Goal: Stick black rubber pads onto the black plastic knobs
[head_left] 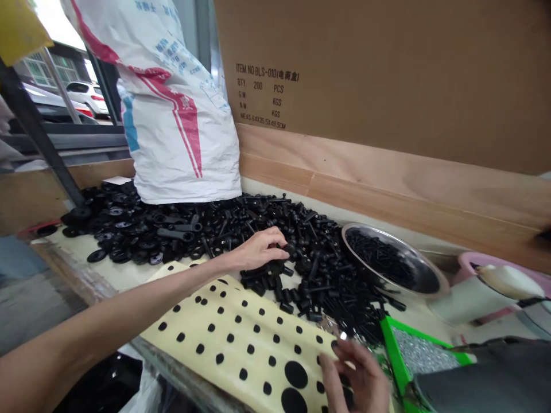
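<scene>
My left hand (262,248) reaches across the bench into a heap of black plastic parts (301,258). Its fingers are curled and pinched on one of the black pieces at the top of the heap. My right hand (359,376) sits near the bottom edge, fingers bent, resting on a cream backing sheet (241,335) dotted with small and large black round stickers. What the right fingers hold, if anything, I cannot make out.
A steel bowl (424,287) of black screws stands right of the heap. A green tray (390,344) holds small silver parts. A white woven sack (172,115) and a cardboard box (387,74) stand behind. Black discs (116,229) lie at the left.
</scene>
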The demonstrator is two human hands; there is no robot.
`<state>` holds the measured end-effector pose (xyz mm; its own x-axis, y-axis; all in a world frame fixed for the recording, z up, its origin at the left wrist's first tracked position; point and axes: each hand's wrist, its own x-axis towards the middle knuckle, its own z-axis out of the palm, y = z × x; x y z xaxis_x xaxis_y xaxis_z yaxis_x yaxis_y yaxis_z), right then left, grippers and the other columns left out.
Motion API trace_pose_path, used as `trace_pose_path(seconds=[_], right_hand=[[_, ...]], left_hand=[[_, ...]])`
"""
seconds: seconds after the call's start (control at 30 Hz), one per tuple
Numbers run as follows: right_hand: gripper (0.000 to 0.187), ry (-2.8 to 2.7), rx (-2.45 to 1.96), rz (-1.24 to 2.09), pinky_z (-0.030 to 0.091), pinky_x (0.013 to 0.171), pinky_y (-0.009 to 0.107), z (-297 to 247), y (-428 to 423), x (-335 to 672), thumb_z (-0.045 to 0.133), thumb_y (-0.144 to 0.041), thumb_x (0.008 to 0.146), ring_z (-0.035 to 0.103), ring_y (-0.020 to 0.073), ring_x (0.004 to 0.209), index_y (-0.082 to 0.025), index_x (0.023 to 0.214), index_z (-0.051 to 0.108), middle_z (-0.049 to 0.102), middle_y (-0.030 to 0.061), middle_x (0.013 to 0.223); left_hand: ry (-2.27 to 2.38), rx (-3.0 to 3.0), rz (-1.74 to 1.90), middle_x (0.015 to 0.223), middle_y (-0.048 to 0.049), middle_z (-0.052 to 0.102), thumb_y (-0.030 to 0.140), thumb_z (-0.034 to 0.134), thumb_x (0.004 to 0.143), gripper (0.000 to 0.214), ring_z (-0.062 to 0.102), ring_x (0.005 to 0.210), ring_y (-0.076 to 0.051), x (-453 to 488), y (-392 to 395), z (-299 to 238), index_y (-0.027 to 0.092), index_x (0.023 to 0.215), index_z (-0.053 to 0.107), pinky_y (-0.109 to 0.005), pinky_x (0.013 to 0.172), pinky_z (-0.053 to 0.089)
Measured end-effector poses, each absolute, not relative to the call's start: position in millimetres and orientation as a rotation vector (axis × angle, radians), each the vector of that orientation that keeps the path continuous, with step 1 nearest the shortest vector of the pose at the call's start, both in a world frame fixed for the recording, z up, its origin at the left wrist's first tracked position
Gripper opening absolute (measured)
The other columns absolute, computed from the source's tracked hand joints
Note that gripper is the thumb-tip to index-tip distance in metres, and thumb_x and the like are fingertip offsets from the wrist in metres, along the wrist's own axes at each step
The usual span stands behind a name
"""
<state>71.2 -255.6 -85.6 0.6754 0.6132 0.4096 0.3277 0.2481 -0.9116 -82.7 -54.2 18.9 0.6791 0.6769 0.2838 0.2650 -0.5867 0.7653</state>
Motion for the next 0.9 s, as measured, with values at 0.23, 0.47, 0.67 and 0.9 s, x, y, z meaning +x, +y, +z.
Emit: trace_pose_path(seconds=[0.23,0.47,0.67,0.9], right_hand=[[0.077,-0.963,-1.209,0.788,0.048,0.084,0.041,-53.8,-238.2,47.5,0.07,-0.034,0.078,0.061,0.0213,0.095,-0.027,0.14,0.024,0.061,0.0064,0.107],[0.072,-0.795,-1.2,0.952,0.051,0.076,0.037,-64.3,-248.4,36.0,0.076,-0.035,0.073,0.063,0.0188,0.081,-0.025,0.132,0.035,0.065,0.0088,0.109],[0.024,-0.682,-1.39,0.726,0.041,0.07,0.027,-59.3,-257.6,56.1,0.071,-0.043,0.077,0.049,0.0126,0.068,-0.02,0.078,0.062,0.054,-0.0031,0.069],[0.031,-0.647,-1.319,0.982,0.034,0.057,0.026,-60.3,-258.9,35.6,0.069,-0.046,0.077,0.038,0.0128,0.06,-0.02,0.067,0.055,0.042,-0.0036,0.061]], left_hand=[[0.652,1.232,0.834,0.072,-0.0017,0.058,0.038,0.061,0.085,0.026,0.049,0.062,-0.01,-82.6,-151.2,5.1,0.013,0.078,0.061,-0.023,0.061,0.04],[0.735,0.934,0.851,0.084,-0.0072,0.067,0.039,0.065,0.084,0.03,0.057,0.068,-0.012,-92.8,-187.3,-27.5,0.012,0.095,0.069,-0.02,0.057,0.041],[0.806,0.827,0.904,0.084,-0.0103,0.07,0.045,0.065,0.083,0.036,0.062,0.065,-0.013,-102.4,-186.7,-40.1,0.011,0.091,0.07,-0.021,0.056,0.046],[0.799,0.813,0.881,0.078,-0.0087,0.068,0.041,0.063,0.084,0.032,0.059,0.062,-0.012,-96.3,-192.7,-43.2,0.01,0.086,0.069,-0.022,0.056,0.049]])
